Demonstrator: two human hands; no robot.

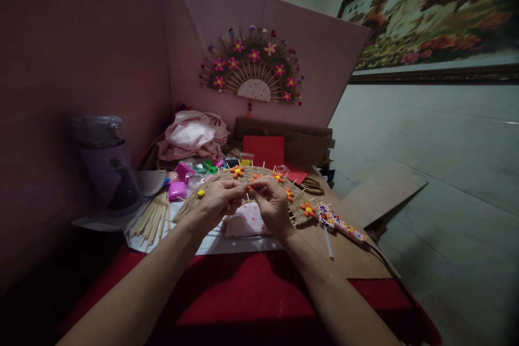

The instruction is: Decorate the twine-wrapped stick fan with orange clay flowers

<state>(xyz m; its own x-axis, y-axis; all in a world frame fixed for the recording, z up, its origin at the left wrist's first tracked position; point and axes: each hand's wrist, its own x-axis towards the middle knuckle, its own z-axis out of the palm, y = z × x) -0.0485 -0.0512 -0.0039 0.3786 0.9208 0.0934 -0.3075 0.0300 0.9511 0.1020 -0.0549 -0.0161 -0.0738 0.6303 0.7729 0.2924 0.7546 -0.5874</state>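
Observation:
My left hand (219, 201) and my right hand (274, 206) meet above a fan-shaped craft piece (221, 177), with thumbs and forefingers pinched together. A small orange bit, apparently modelling clay, shows between the fingertips; its shape is hard to make out. The fan is covered in twine, with thin sticks poking out along its rim. Orange clay flowers (307, 209) with yellow centres sit on its band, and a lone yellow dot (201, 193) lies on the left part. Below my hands is the fan's white, spotted half-round base (247, 220), partly hidden by my right hand.
A patterned glue gun (343, 225) with a cord lies on cardboard at right. Wooden sticks (152, 219), a purple bottle (108, 167) and a pink clay tub (177, 191) stand left. Behind are crumpled pink cloth (194, 135), red paper (263, 151) and a finished-looking flowered fan (253, 67).

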